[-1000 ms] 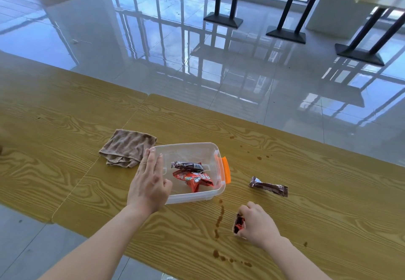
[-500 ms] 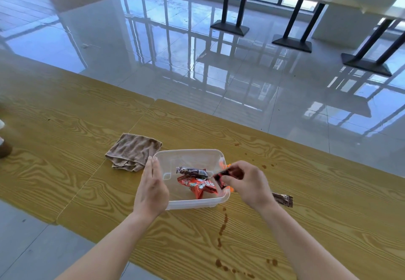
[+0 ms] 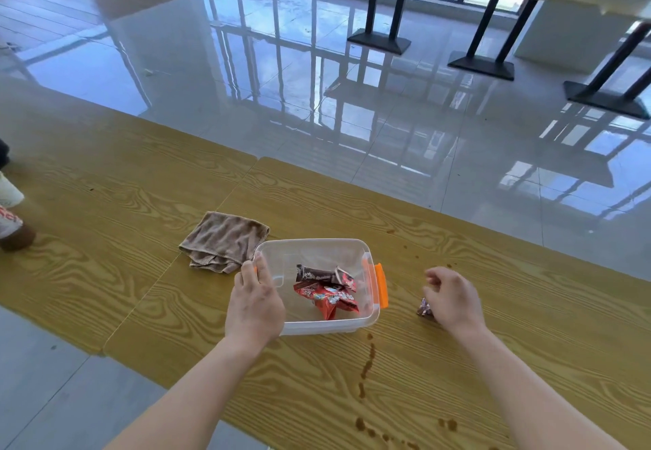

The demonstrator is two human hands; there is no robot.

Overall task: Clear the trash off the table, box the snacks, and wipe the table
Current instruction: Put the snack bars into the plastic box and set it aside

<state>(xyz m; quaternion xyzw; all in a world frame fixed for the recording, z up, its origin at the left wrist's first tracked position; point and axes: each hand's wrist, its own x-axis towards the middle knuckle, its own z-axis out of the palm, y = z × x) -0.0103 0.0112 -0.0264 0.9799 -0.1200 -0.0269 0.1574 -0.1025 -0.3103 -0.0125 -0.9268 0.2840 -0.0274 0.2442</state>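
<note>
- My left hand [image 3: 254,303] rests on the near-left rim of the clear box [image 3: 347,322], fingers [image 3: 262,270] pressed together against the wall, flat, not wrapped round it.
- My right hand [image 3: 454,300] sits over a brown wrapper [image 3: 423,308] on the surface [image 3: 528,326], right of the box; fingers curled loosely, can't tell if they pinch it.
- Box holds a red packet [image 3: 329,300] and a dark bar [image 3: 315,274]; orange clip [image 3: 380,284] on its right side.
- Brown cloth [image 3: 223,240] lies just left of the box.
- Brown spill drops [image 3: 368,361] on the surface near me.
</note>
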